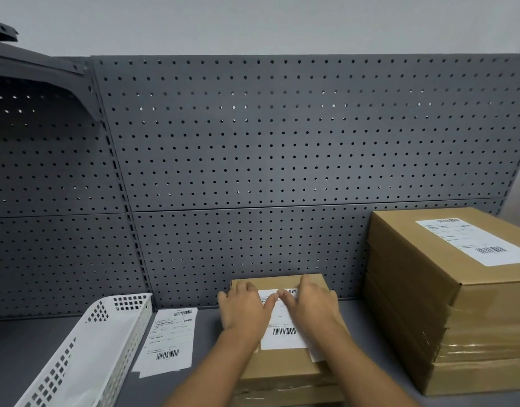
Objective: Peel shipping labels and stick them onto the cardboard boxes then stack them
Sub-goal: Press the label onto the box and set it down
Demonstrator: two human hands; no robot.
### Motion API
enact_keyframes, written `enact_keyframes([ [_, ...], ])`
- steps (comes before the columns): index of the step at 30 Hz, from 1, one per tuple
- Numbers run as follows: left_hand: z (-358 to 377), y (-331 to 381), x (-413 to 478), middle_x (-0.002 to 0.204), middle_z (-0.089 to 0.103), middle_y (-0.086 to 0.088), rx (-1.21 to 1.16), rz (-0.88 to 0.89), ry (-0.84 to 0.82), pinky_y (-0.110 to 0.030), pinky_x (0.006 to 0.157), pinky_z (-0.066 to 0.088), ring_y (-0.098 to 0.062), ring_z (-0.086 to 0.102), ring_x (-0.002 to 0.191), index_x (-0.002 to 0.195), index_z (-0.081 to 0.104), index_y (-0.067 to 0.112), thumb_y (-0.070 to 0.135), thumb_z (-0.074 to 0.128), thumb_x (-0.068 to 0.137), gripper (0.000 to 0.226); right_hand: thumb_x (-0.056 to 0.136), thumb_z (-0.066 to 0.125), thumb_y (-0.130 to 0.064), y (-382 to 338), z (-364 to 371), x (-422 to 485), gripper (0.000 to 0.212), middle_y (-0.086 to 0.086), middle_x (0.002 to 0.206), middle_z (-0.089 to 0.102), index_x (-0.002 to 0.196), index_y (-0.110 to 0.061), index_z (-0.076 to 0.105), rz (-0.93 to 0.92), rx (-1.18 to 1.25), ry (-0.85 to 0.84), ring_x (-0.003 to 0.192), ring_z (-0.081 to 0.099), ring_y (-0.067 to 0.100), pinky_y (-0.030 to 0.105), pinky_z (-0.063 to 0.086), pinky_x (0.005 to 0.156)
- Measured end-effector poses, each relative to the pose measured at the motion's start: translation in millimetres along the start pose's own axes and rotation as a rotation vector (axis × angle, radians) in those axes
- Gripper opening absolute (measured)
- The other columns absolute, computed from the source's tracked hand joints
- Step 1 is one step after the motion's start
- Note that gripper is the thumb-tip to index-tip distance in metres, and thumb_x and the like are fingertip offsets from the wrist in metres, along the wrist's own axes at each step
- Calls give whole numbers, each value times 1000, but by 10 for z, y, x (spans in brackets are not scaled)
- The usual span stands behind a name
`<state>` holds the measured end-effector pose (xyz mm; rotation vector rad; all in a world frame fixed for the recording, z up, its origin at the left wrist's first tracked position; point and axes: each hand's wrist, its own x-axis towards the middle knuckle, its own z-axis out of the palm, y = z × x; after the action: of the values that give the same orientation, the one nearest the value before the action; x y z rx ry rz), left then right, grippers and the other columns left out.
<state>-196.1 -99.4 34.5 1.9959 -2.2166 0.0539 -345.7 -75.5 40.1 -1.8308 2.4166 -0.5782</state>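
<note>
Left hand (244, 309) and right hand (311, 306) press a label (283, 337) flat-fingered onto the box (282, 366); labelled stack (458, 318) at three o'clock, spare labels (170, 339) at nine o'clock wait

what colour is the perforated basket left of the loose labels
White, with square cut-out holes in its walls; the basket shows in the head view.

Backdrop is a grey steel pegboard (282, 142), two panels stacked with a horizontal seam (311, 204) low down. A slotted upright (122, 183) splits it from a second pegboard bay on the left. Dark shelf (32, 69) overhangs top left (underside in shadow). Plain pale wall (253, 22) above. Grey matte worktop (24, 342) below. Light is even and soft, with bright specks through some holes.
</note>
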Motion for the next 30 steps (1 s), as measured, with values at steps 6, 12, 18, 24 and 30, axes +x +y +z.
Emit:
enact_keyframes([
  [6, 78, -3, 39, 134, 59, 0, 3, -14, 19, -40, 99, 33, -22, 57, 121, 134, 59, 22, 57, 29, 108, 53, 102, 44, -50, 58, 98, 35, 29, -6, 97, 71, 93, -25, 54, 2, 53, 62, 92, 64, 24, 40, 36, 84],
  [12, 42, -13, 145, 134, 62, 0, -31, -37, -55, -42, 103, 34, -23, 60, 119, 133, 54, 20, 24, 41, 105, 31, 96, 43, -23, 79, 62, 62, 11, -5, 92, 72, 93, -27, 53, 15, 68, 44, 89, 65, 24, 38, 35, 80],
  [18, -46, 161, 271, 113, 72, -4, 37, -62, -109, -45, 93, 35, -25, 68, 104, 123, 44, 18, 64, 23, 103, 55, 98, 31, -60, -91, 63, 167, 48, 1, 99, 73, 115, -17, 42, 69, -45, 31, 92, 71, 25, 38, 42, 77],
  [24, 82, 138, 287, 114, 72, -3, 56, -59, -36, -44, 94, 35, -24, 64, 109, 122, 44, 20, 66, 26, 103, 54, 99, 33, -68, -17, 129, 205, 54, 0, 101, 75, 120, -19, 44, 38, -89, 38, 95, 71, 25, 37, 38, 74],
  [30, 115, 93, 298, 116, 72, -1, 29, -35, -21, -43, 94, 35, -23, 65, 110, 124, 44, 20, 57, 27, 108, 44, 104, 37, -55, 15, 127, 188, 35, -1, 94, 74, 101, -21, 44, 17, -18, 40, 89, 70, 27, 36, 37, 71],
])
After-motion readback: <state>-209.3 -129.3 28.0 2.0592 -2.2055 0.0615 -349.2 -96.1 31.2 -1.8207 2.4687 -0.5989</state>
